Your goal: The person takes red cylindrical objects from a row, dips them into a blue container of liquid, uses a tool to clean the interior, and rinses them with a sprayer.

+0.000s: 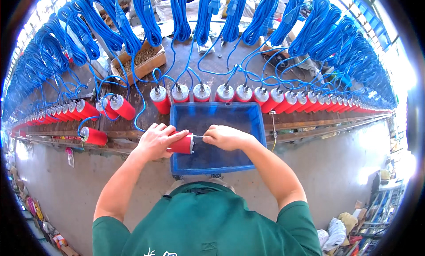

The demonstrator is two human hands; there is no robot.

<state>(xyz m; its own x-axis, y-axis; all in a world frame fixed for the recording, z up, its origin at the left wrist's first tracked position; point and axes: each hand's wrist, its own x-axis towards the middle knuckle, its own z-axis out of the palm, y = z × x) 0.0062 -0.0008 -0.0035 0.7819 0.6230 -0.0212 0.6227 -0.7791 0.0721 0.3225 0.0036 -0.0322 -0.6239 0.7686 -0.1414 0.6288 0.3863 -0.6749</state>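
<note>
My left hand (156, 141) is wrapped over a red cylinder (181, 145) with a silver end cap, lying on its side above the left part of a blue plastic tub (218, 170). A blue cable runs up from near that hand. From the capped end, facing right, a thin metal rod (198, 136) reaches to my right hand (222, 137). The fingers of my right hand are closed around its outer end; what is inside the grip is hidden. Several similar red cylinders (161, 100) with silver caps stand in a row just beyond the tub.
Blue cable coils (180, 17) hang in a row across the back. A cardboard box (141, 63) of small brownish parts sits on the dark bench (186, 63). Another red cylinder (94, 136) lies at the bench edge on the left. A thin metal fitting (274, 127) hangs right of the tub.
</note>
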